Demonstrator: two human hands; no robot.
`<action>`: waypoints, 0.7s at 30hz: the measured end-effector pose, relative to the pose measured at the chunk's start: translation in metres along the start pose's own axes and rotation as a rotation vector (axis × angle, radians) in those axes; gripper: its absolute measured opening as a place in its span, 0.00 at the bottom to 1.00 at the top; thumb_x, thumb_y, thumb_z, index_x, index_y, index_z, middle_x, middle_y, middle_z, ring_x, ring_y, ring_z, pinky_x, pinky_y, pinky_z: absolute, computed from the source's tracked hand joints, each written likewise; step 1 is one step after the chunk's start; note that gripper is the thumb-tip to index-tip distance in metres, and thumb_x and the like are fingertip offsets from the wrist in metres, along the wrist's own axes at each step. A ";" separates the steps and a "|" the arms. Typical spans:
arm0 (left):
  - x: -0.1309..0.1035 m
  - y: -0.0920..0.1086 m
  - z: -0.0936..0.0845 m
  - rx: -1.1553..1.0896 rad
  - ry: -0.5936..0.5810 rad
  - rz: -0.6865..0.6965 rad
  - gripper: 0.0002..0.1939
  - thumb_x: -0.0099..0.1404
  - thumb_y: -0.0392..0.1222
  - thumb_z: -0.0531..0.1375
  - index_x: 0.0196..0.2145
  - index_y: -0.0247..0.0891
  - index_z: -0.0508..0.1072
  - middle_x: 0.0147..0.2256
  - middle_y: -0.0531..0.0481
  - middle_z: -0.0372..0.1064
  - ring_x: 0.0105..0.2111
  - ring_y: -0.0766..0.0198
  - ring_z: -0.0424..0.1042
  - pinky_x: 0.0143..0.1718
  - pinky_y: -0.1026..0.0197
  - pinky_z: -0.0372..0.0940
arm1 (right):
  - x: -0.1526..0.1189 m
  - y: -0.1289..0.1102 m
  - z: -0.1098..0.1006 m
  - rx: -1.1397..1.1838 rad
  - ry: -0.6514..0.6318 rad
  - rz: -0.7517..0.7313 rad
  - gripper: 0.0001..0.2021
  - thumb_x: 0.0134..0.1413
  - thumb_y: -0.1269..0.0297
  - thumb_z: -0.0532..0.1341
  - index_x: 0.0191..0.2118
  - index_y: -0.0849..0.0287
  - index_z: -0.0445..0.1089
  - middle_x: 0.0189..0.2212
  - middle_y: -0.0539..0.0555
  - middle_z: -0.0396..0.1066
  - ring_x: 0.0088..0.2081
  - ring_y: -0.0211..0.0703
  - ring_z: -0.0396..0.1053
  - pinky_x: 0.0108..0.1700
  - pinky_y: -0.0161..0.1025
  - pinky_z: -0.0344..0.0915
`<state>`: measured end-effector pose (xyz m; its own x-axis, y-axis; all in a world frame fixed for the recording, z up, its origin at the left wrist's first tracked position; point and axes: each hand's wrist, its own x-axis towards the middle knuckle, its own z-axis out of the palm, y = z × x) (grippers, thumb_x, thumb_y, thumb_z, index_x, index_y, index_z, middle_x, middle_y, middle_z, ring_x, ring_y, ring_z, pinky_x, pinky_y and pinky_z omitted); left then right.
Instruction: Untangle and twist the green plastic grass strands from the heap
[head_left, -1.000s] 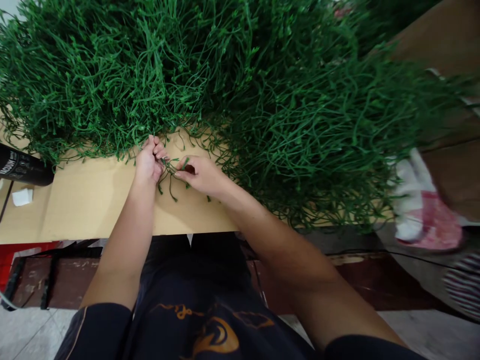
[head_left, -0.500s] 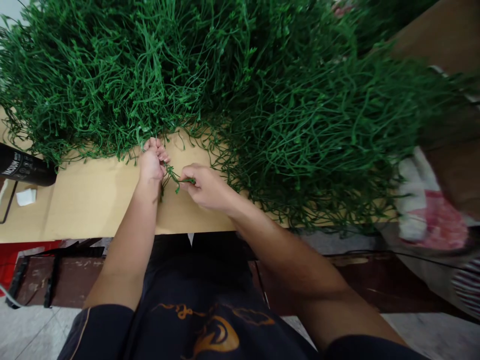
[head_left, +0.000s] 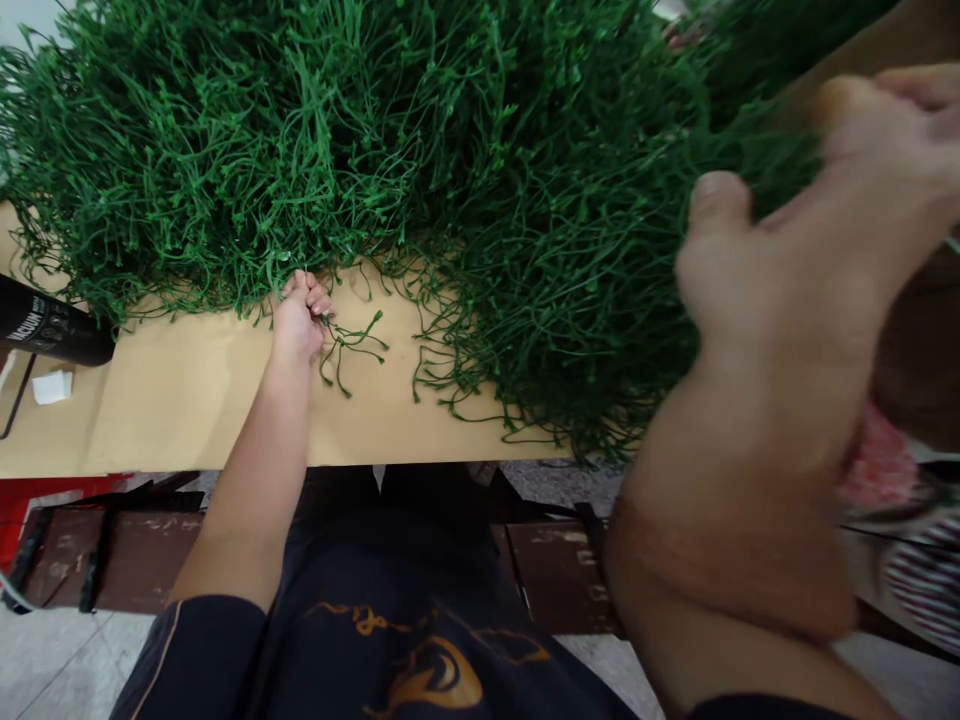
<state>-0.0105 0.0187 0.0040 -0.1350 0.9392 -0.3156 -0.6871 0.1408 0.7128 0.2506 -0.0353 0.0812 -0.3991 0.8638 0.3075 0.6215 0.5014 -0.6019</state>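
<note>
My left hand [head_left: 301, 312] is closed around thin green plastic stems [head_left: 349, 342], whose small-budded ends fan out to the right over the board. It rests at the front edge of a big heap of green artificial stems [head_left: 360, 130]. My right hand [head_left: 817, 230] is raised close to the camera at the far right, above the right part of the heap. Its thumb sticks out apart from the fingers, which are blurred and partly cut off by the frame edge. Nothing shows in it.
Tan cardboard [head_left: 180, 390] covers the table. A black bottle [head_left: 52, 325] lies at the left near a folded white paper [head_left: 52, 387]. A red and white cloth or bag [head_left: 881, 465] shows at the right, and a brown bench [head_left: 555, 570] stands below the table edge.
My right hand has let go of the stem ends beside my left hand and moved up and far right, nearer the camera. My left hand has stayed put with the stems, whose ends now spread out.
</note>
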 end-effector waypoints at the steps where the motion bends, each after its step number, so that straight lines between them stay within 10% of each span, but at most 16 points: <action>1: 0.001 0.000 0.000 -0.002 -0.006 0.001 0.18 0.69 0.41 0.46 0.21 0.36 0.56 0.13 0.61 0.43 0.11 0.77 0.46 0.15 0.72 0.47 | 0.004 -0.005 0.012 -0.024 -0.004 0.003 0.11 0.54 0.59 0.56 0.39 0.59 0.70 0.34 0.58 0.68 0.42 0.49 0.63 0.43 0.45 0.59; 9: 0.001 0.001 0.000 0.019 -0.016 -0.008 0.18 0.69 0.42 0.46 0.21 0.36 0.56 0.13 0.61 0.43 0.11 0.78 0.46 0.14 0.73 0.47 | 0.037 -0.033 0.135 -0.119 -0.123 0.112 0.14 0.55 0.66 0.54 0.45 0.66 0.69 0.41 0.63 0.69 0.46 0.52 0.62 0.50 0.48 0.57; 21: 0.003 0.004 0.000 -0.024 0.020 -0.031 0.18 0.66 0.44 0.50 0.20 0.36 0.57 0.13 0.61 0.43 0.11 0.77 0.46 0.14 0.72 0.48 | 0.034 -0.032 0.153 0.104 -0.110 0.358 0.27 0.49 0.72 0.56 0.57 0.72 0.56 0.35 0.59 0.73 0.36 0.44 0.68 0.43 0.42 0.62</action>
<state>-0.0130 0.0219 0.0060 -0.1275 0.9283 -0.3494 -0.7079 0.1615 0.6876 0.1143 -0.0299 -0.0018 -0.2426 0.9700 -0.0134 0.6652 0.1563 -0.7301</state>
